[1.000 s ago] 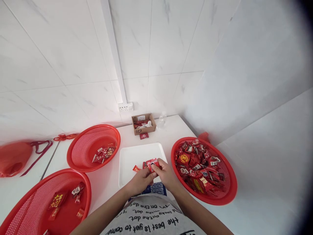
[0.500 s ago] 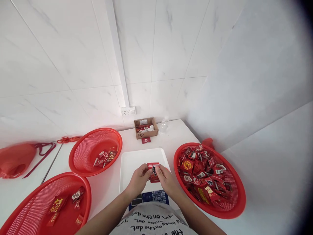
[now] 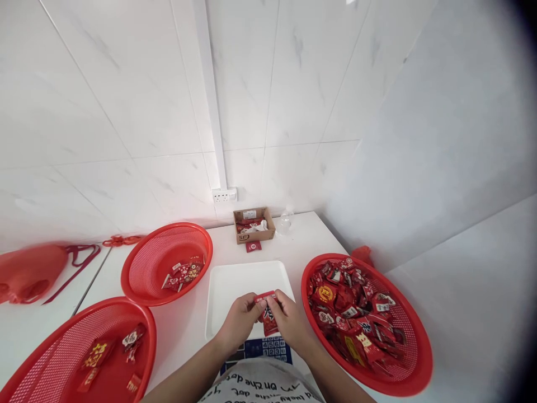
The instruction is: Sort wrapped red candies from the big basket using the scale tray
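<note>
Between both hands is a small red snack packet [image 3: 269,321] with dark lettering, held near its top edge. My left hand [image 3: 241,318] pinches its left side, and my right hand [image 3: 287,318] pinches its right side. Beneath them lies the white pan of a weighing scale [image 3: 229,282], whose blue keypad [image 3: 271,349] shows in front of my shirt. On the right stands a red basket [image 3: 419,358] heaped with red packets [image 3: 352,313].
Two red baskets stand at the left, a farther one [image 3: 142,257] and a nearer one [image 3: 46,347], each with a few packets. A cardboard box [image 3: 263,235] of packets sits by the wall, with a red packet [image 3: 253,247] before it. A red bag [image 3: 33,274] lies far left.
My hands stay on the packet, which has tilted and sits a little lower, its top edge now covered more by my fingers. The whole view has shifted slightly.
</note>
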`<move>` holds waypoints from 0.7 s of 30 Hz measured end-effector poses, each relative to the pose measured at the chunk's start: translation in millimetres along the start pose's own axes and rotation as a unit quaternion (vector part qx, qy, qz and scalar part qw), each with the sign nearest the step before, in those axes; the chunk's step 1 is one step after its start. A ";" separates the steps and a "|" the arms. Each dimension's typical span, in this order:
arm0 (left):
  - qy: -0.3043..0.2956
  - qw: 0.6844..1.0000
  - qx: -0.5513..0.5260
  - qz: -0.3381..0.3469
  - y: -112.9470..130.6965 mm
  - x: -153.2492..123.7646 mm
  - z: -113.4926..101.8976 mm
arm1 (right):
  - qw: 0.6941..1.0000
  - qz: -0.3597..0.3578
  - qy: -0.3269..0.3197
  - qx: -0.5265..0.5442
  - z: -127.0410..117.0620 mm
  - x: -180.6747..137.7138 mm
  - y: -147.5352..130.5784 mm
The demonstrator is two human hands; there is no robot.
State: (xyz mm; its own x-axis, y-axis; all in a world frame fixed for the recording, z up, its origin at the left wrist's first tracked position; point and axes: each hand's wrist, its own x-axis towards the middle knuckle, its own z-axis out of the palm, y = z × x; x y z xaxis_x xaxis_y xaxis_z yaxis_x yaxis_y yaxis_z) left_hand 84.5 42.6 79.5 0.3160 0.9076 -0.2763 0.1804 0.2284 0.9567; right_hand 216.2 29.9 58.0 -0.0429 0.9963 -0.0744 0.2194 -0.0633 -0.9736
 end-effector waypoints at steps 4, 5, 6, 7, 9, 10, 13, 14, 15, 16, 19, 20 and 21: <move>-0.007 1.000 0.000 -0.001 3.0 0.1 2.3 | 1.000 0.007 -0.003 0.013 -0.5 -1.2 -2.7; -0.011 1.000 -0.005 -0.001 3.2 0.3 2.7 | 1.000 0.007 -0.001 0.014 -0.7 -1.6 -3.4; -0.016 1.000 -0.011 -0.001 3.0 0.5 3.0 | 1.000 0.007 0.001 0.015 -0.9 -2.0 -4.1; -0.021 1.000 -0.018 -0.001 2.6 0.7 3.2 | 1.000 0.009 0.000 0.018 -1.2 -2.4 -4.7; -0.030 0.999 -0.032 0.003 1.1 0.9 3.6 | 1.000 0.015 -0.002 0.027 -1.8 -2.9 -5.8; -0.034 0.999 -0.040 0.005 0.1 0.8 3.8 | 0.999 0.017 -0.001 0.032 -2.1 -2.9 -6.0; -0.056 0.997 -0.047 0.009 -3.1 0.4 4.9 | 0.998 0.023 0.011 0.051 -2.8 -1.9 -4.8; -0.065 0.997 -0.042 0.008 -4.1 0.3 5.4 | 0.998 0.028 0.013 0.057 -2.8 -1.4 -3.9; -0.074 0.997 -0.034 0.007 -5.0 0.1 5.8 | 0.998 0.033 0.015 0.060 -2.6 -0.9 -2.9; -0.081 0.996 -0.027 0.008 -5.7 0.1 6.1 | 0.997 0.037 0.017 0.061 -2.3 -0.4 -2.0; -0.082 0.996 -0.014 0.024 -6.6 0.6 6.0 | 0.997 0.032 0.028 0.062 -1.9 -0.1 -2.1; -0.077 0.996 -0.015 0.029 -6.5 1.0 5.4 | 0.997 0.028 0.026 0.070 -2.3 -0.4 -3.1; -0.069 0.997 -0.016 0.033 -6.0 1.6 4.5 | 0.996 0.028 0.017 0.084 -2.9 -0.9 -4.5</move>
State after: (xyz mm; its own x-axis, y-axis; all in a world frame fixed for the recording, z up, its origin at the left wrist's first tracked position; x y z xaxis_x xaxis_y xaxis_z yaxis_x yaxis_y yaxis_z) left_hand 88.2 41.1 72.9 0.4516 0.8644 -0.2211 0.1258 0.1837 0.9749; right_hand 218.2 29.4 63.0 -0.0015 0.9921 -0.1257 0.0537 -0.1254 -0.9906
